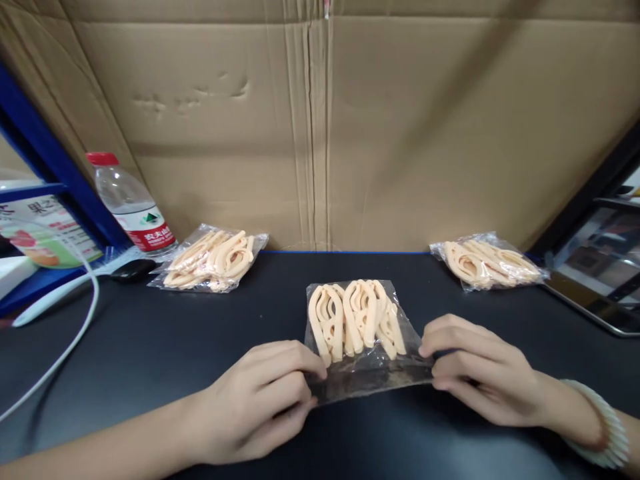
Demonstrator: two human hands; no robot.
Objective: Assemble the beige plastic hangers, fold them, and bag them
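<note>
A clear plastic bag (367,380) lies on the black tabletop in front of me, its near edge stretched between both hands. Inside it are several beige looped plastic pieces (367,313) that look like folded travel hangers. My left hand (265,393) pinches the bag's near left corner, fingers closed. At the near right corner, my right hand (485,373) grips the film between thumb and fingers. Whether the bag's mouth is sealed, I cannot tell. Two similar filled bags rest farther back: one bag (210,260) at left, another bag (487,261) at right.
Behind the black table (125,373) stands a cardboard wall (450,133). At left are a red-capped water bottle (137,207), a dark mouse-like object (134,269), a white cable (83,327) and a blue-framed shelf (55,193). A dark glossy device (600,293) sits at the right edge.
</note>
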